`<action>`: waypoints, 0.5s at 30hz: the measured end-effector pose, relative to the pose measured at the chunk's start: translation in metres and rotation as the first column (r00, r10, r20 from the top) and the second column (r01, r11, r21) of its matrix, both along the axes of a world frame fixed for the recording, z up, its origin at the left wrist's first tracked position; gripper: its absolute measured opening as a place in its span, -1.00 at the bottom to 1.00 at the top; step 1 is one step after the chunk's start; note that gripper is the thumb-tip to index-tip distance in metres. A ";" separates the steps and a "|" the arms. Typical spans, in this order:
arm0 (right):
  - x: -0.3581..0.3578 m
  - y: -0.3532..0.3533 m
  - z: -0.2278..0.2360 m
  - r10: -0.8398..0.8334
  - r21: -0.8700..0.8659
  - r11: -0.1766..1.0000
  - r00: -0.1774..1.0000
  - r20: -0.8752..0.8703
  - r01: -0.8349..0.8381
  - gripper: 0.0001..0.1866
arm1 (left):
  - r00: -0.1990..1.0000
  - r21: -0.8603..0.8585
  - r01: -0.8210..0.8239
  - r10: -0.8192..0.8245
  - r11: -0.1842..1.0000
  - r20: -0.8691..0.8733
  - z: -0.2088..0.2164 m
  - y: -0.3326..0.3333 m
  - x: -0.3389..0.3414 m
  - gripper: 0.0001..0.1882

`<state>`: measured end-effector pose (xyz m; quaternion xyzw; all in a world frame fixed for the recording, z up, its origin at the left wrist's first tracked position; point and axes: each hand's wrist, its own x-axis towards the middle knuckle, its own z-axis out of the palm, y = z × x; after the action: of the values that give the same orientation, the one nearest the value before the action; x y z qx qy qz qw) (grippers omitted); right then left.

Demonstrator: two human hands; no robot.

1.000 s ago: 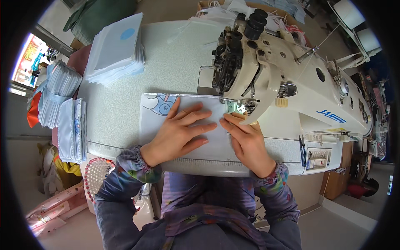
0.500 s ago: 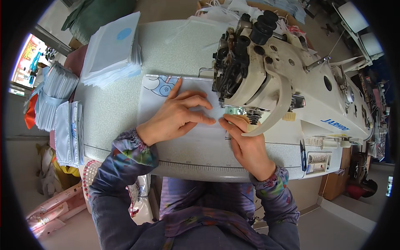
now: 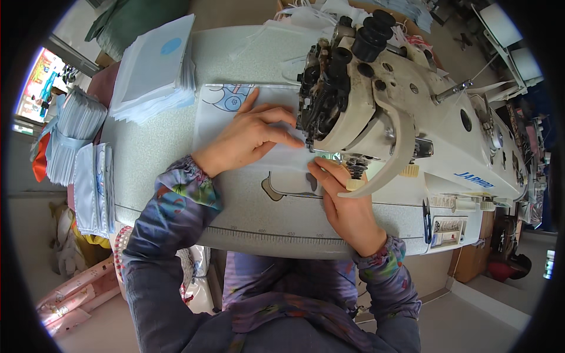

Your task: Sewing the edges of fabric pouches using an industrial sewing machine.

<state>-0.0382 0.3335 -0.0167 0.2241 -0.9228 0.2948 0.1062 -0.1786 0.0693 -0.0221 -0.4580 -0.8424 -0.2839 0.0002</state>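
Observation:
A pale white-blue fabric panel point(image 3: 206, 120) with a blue cartoon print at its far left corner lies flat on the sewing machine table. My left hand point(image 3: 244, 138) rests on it, fingers spread, with the index finger by the print and the thumb pointing at the needle area. At the panel's right edge, just in front of the sewing machine head point(image 3: 347, 100), my right hand point(image 3: 344, 203) has its fingertips closed together on the fabric. The needle and the stitching spot are hidden behind the machine head.
A stack of white-blue fabric pieces point(image 3: 150, 70) stands at the far left of the table. Tied bundles point(image 3: 76, 126) and folded pieces point(image 3: 94, 188) hang at the left edge. Blue-black thread snips point(image 3: 427, 220) lie beside a small parts tray point(image 3: 449, 230) on the right.
The fabric panel has slid away from me under the machine head, and my left hand has moved with it. A dark outlined shape on the table in front of it now shows. My right hand stays nearly in place.

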 end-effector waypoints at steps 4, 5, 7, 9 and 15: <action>0.000 0.001 -0.003 0.005 0.012 1.000 1.000 -0.014 -0.004 -0.41 | 0.999 -0.030 0.039 -0.038 0.999 0.018 -0.002 -0.002 -0.006 -0.46; 0.000 0.002 -0.003 0.005 0.005 1.000 1.000 -0.018 -0.005 -0.41 | 0.998 -0.025 0.050 -0.049 0.998 0.051 -0.003 -0.003 -0.006 -0.44; 0.000 0.002 -0.001 0.006 0.017 1.000 1.000 -0.012 -0.006 -0.41 | 0.998 -0.038 0.048 -0.047 0.998 0.030 -0.002 -0.003 -0.003 -0.41; 0.002 0.003 -0.001 0.005 0.031 1.000 1.000 -0.005 -0.005 -0.41 | 0.999 -0.049 0.049 -0.048 0.998 0.011 -0.002 -0.003 -0.001 -0.39; 0.001 0.001 -0.005 0.006 -0.003 1.000 0.999 -0.047 -0.006 -0.40 | 0.999 -0.089 0.041 -0.042 0.995 -0.005 0.001 -0.004 0.005 -0.35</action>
<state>-0.0372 0.3344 -0.0220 0.2336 -0.9190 0.2912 0.1271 -0.1737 0.0651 -0.0212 -0.4760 -0.8445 -0.2442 -0.0232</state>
